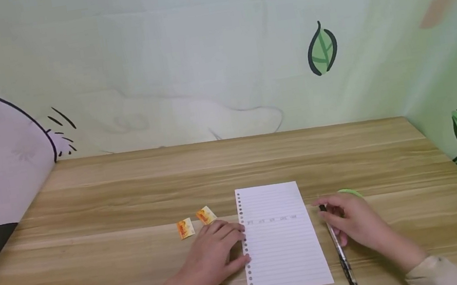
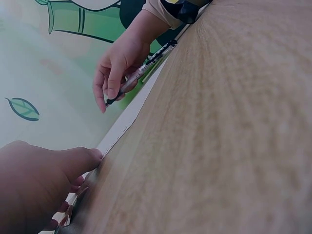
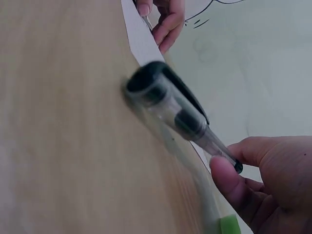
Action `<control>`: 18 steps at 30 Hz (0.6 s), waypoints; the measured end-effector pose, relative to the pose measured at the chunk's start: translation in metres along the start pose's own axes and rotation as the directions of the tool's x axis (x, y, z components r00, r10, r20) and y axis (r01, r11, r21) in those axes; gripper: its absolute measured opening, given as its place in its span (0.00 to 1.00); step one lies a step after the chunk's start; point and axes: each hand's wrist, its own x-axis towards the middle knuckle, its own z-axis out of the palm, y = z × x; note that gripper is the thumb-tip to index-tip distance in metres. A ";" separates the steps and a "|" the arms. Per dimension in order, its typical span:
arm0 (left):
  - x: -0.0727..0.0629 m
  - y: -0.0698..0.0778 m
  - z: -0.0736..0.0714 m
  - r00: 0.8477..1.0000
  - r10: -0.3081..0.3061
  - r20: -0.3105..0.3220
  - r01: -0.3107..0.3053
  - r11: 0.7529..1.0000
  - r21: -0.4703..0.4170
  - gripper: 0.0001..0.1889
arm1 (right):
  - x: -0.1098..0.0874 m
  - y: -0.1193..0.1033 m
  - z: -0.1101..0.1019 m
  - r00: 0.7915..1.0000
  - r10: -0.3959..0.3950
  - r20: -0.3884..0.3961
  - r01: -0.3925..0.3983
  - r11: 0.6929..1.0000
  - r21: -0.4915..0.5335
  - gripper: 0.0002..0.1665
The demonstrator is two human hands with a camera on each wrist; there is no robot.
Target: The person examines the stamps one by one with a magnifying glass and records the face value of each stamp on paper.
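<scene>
A sheet of lined loose-leaf paper (image 1: 280,253) lies on the wooden table, punched holes along its left edge and a short row of faint writing across it. My left hand (image 1: 215,250) rests at that left edge, its thumb and fingertips touching the paper. To the right of the sheet, my right hand (image 1: 353,220) pinches a clear-barrelled pen (image 1: 338,249) by its black end between thumb and fingers. The end with the black cap and clip (image 3: 187,95) points away from the fingers, towards the table's near side. Whether the pen touches the table I cannot tell.
Two small orange-and-white packets (image 1: 185,228) lie left of the paper, one close to the left hand's fingers. A green object (image 1: 351,191) is partly hidden behind the right hand. Printed cloth (image 1: 215,55) stands behind the table (image 1: 151,188) and at its sides.
</scene>
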 end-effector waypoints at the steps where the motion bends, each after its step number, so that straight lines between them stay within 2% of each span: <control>1: 0.000 0.000 0.000 1.000 0.000 0.000 0.000 1.000 0.000 0.20 | 0.000 0.001 0.002 1.000 -0.006 -0.006 0.006 1.000 -0.004 0.17; 7: 0.000 0.000 0.000 1.000 0.008 -0.015 -0.008 1.000 0.015 0.19 | 0.001 0.001 0.010 0.999 -0.004 -0.041 0.000 0.995 -0.102 0.18; 13: 0.000 0.000 0.001 1.000 0.015 -0.025 -0.014 1.000 0.022 0.19 | 0.002 0.000 0.017 0.992 -0.040 -0.124 0.002 0.955 -0.297 0.16; 18: 0.000 0.000 0.001 1.000 0.015 -0.017 -0.015 1.000 0.023 0.19 | 0.002 0.000 0.018 0.991 -0.039 -0.129 -0.006 0.943 -0.333 0.16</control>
